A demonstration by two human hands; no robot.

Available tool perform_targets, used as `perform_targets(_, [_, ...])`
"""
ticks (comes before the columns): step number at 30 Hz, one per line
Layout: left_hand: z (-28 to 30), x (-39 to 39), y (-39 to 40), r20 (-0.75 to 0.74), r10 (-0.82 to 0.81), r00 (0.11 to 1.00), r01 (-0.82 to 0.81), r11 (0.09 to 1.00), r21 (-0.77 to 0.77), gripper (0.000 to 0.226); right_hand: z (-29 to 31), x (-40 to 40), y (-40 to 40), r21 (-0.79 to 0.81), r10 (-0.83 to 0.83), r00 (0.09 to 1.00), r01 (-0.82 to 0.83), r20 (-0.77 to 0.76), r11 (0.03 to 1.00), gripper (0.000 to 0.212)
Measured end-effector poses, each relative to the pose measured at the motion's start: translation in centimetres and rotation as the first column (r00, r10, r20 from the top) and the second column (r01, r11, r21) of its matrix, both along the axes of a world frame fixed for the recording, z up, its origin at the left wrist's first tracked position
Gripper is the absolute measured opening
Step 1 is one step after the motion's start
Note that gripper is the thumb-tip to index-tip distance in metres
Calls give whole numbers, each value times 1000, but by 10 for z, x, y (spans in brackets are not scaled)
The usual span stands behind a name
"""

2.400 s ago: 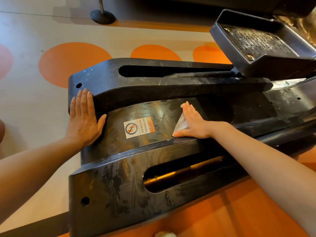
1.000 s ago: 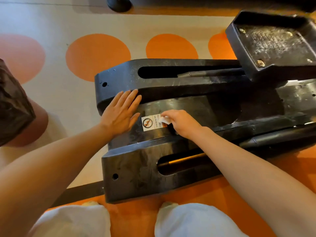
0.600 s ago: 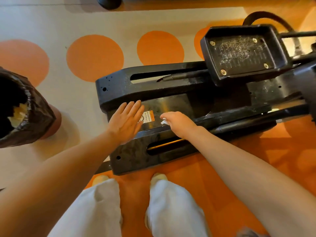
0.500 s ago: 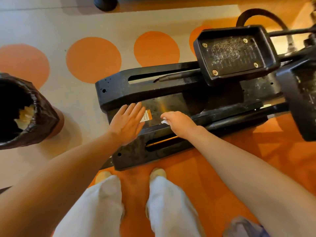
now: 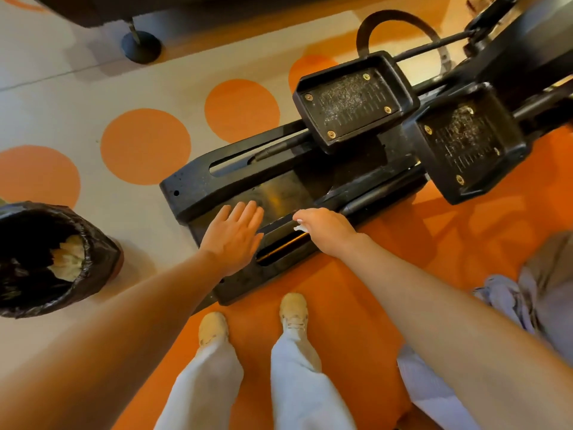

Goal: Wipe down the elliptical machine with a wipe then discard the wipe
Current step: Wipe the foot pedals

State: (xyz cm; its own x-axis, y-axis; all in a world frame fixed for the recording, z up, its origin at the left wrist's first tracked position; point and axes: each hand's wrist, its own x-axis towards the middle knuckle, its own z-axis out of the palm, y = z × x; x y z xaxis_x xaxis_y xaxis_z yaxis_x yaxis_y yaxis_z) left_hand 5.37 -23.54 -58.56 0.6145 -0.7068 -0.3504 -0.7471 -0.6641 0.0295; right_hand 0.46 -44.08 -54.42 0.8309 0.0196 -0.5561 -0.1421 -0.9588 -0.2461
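The black elliptical machine's long slotted base lies across the orange-and-beige spotted floor, its rear end just ahead of the person's two tan shoes. Two black rectangular foot pedals, one farther and one nearer, sit above the base toward its far right end. Left of the base, well apart from it, stands a round bin lined with a black plastic bag, crumpled pale paper inside. The left hand is over the base's rear end, fingers straight and close together; whether it touches the base I cannot tell. The right hand, just beside it over the near rail, has its fingers curled around a small white crumpled wipe
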Motion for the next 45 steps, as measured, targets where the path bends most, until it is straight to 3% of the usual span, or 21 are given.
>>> perform_targets(13, [56, -19, -56, 33, -132, 991, 131, 991, 22, 60, 48, -48, -50, 20, -130, 991, 129, 41, 991, 33])
perform_targets(17, [62, -35, -89, 34, -108, 994, 108, 994, 16, 59, 51, -65, -83, 11, -119, 992, 118, 48, 993, 29])
perform_targets(22, [68, -59, -145, 40, -73, 996, 73, 997, 14, 57, 60, -85, -132, -1, -91, 996, 91, 24, 996, 45])
perform_targets(27, [70, -75, -187, 48, 9, 999, -9, 1000, 10, 53, 66, -102, -180, 14, -40, 997, 39, 63, 999, 38])
perform_targets(33, [75, -89, -246, 51, -18, 999, 18, 1000, -1, 56, 68, -116, -233, 40, -102, 989, 98, 110, 994, 42])
perform_targets(45, [61, -51, -334, 41, -55, 998, 55, 998, 22, 62, 66, -77, -317, 35, -131, 984, 127, 120, 991, 41])
